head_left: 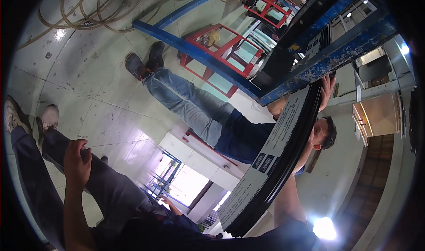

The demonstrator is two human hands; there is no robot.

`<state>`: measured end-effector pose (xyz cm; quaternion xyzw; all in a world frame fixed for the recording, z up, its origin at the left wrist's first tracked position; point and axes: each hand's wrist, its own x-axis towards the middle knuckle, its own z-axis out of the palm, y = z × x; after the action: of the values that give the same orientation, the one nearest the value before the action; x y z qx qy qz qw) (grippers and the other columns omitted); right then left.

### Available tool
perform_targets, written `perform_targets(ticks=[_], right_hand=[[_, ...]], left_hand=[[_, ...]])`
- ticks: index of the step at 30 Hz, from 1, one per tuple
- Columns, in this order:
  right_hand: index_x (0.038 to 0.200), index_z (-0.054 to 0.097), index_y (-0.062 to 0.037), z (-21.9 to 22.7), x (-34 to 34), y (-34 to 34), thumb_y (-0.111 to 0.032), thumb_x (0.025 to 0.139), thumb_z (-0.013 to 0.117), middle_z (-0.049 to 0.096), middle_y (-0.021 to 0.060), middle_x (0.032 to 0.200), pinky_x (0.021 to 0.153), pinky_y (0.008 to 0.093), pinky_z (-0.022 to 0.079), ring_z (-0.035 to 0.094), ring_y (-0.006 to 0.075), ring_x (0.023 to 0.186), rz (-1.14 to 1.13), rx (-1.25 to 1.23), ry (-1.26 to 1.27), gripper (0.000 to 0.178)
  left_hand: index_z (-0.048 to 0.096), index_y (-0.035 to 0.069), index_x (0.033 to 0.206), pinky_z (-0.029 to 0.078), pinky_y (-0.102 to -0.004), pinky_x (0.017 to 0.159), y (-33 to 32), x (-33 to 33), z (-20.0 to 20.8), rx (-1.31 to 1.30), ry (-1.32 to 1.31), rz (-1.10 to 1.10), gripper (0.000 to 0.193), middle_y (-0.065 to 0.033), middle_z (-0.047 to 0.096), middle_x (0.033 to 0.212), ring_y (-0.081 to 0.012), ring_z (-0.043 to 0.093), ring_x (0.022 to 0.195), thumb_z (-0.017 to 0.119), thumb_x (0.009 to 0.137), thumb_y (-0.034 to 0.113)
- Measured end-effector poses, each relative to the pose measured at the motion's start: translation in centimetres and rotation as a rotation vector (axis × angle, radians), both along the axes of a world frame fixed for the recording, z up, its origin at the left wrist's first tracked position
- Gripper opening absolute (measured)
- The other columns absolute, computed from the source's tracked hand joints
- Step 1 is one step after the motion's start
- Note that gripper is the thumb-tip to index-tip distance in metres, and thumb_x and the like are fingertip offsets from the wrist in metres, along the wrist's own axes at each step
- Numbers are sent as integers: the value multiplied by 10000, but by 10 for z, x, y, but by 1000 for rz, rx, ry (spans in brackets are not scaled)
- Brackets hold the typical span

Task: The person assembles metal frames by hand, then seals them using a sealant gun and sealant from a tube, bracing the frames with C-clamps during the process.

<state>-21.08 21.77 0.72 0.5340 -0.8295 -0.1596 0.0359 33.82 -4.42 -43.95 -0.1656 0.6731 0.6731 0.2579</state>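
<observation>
A long strip-like panel with a white printed face and black edges slants across the right half. Its far end passes behind a blue metal frame. My right forearm rises behind the panel's near part, and the panel hides my right hand and its fingers. My left hand is raised at the lower left, away from the panel, with its fingers loosely bent and apart, holding nothing. Facing me, a co-worker in blue jeans stands on the panel's other side. That person's hand grips the panel beside the frame.
Red frames with glass panes stand beyond the blue frame's lower bars. Coiled hose lies on the tiled floor. Another person's hand shows near a bright doorway. A lit lamp glares at the lower right.
</observation>
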Motion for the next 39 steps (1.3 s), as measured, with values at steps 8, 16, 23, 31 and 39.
perform_targets(ticks=[8,16,23,31,39], right_hand=[[1334,525,-87,2,1,0,-81,1047,545,616,194,1420,1238,422,281,453,321,1475,45,2,-10,288],[1324,526,-104,1,3,-1,-86,1046,556,646,221,1373,1252,463,277,452,358,1476,101,-17,-6,280],[1350,528,-82,1,5,-3,-120,1060,519,657,154,1392,1247,412,260,473,272,1462,64,4,-1,292],[1521,453,-39,-17,24,-29,-148,1068,460,637,49,1461,1155,297,308,540,126,1383,-165,-122,-23,466],[1227,477,-105,-14,31,-52,-140,1031,539,656,143,1398,1203,463,333,622,317,1290,98,58,110,208]], left_hand=[[607,43,1103,495,-421,803,-4,-5,0,24,-26,5,292,-124,597,944,-301,619,884,735,847,-15],[607,46,1113,489,-425,799,-8,-6,-1,15,-16,8,279,-126,590,946,-305,606,877,712,864,-22],[609,51,1133,511,-407,826,-6,-6,0,22,-45,-36,259,-117,604,982,-281,632,911,695,896,-9],[669,54,1140,505,-455,968,9,17,-1,15,-94,-265,324,-163,673,1171,-349,630,1129,770,852,161],[640,58,1371,382,-444,1184,16,35,5,314,-304,-634,692,-199,566,1467,-386,503,1382,726,860,516]])
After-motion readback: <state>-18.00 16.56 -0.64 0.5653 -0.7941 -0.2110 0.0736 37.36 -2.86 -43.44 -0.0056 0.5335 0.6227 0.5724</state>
